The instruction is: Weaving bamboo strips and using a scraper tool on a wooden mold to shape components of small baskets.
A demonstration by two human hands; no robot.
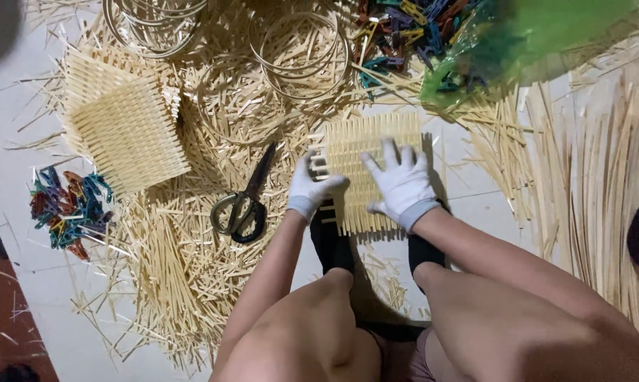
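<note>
Left hand (311, 185): white-gloved, fingers curled around the left edge of the woven mat (371, 170), pinching strips there at about nine o'clock of the mat.
Right hand (402, 185): white-gloved, fingers spread and laid flat on the mat's face, pressing it down at about five o'clock of its middle.
Woven mat: a small square of pale bamboo strips lying on the floor just ahead of the person's black-socked feet, which pin its near edge; loose strip ends stick out along every side.
Progress, as a judgement: the middle looks closely woven, but the ragged, uneven ends suggest the edges are not yet trimmed or bound.
Scissors (243, 201): dark-handled, lying shut on the strips at nine o'clock of the left hand, near but untouched.
Finished mats (125, 124): a stack of similar woven squares, well apart at ten o'clock.
Loose strips (182, 269): a thick scatter across the floor from seven to twelve o'clock, with long strips lying at three o'clock.
Hoops (300, 49): thin round rings at twelve o'clock.
Clips (68, 211): a coloured heap at nine o'clock, far left; another heap (404, 32) at one o'clock beside a green plastic bag (538, 35).
</note>
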